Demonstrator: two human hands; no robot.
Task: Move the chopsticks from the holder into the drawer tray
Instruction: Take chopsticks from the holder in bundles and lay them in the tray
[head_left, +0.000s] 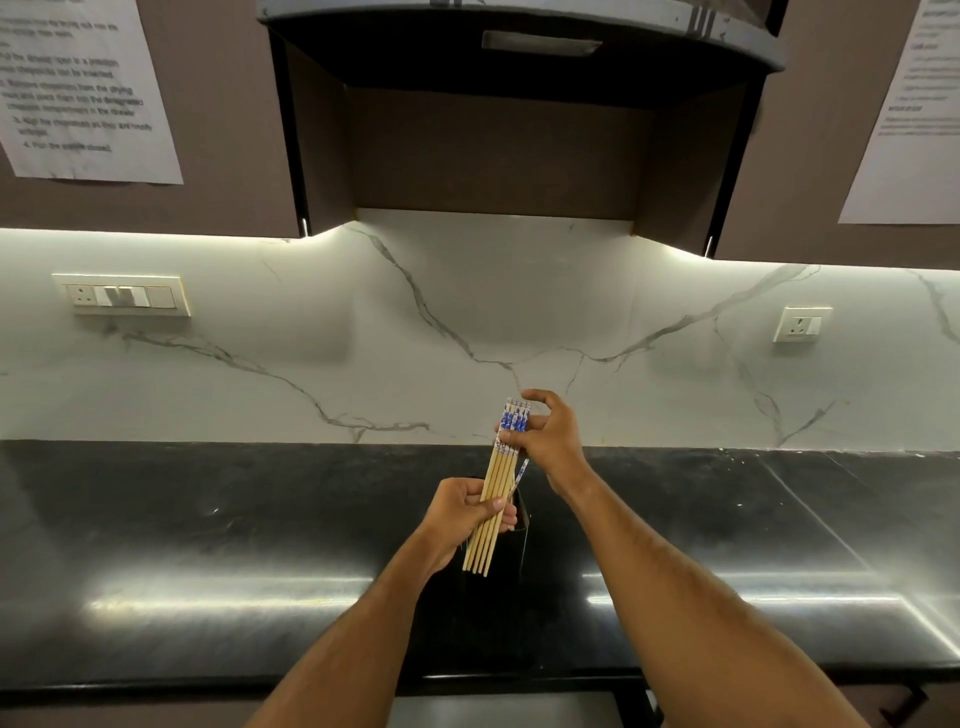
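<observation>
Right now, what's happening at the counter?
A person holds a bundle of chopsticks above a dark holder on the black counter. The left hand grips the plain lower ends; the right hand holds the blue-patterned tops. One more chopstick leans in the holder. No drawer tray is plainly in view.

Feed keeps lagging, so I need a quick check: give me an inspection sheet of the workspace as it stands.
Surface: black stone counter, glossy, with light glare.
Job's things: bundle of chopsticks lifted out; one more chopstick stands in the dark holder. Drawer tray not in view.
Clutter: nothing seen.
Grippers: left hand grips the bundle's lower half; right hand pinches its patterned tops.
Cables: nothing seen.
Surroundings: marble backsplash, two wall sockets, range hood, printed sheets on the cabinets.
</observation>
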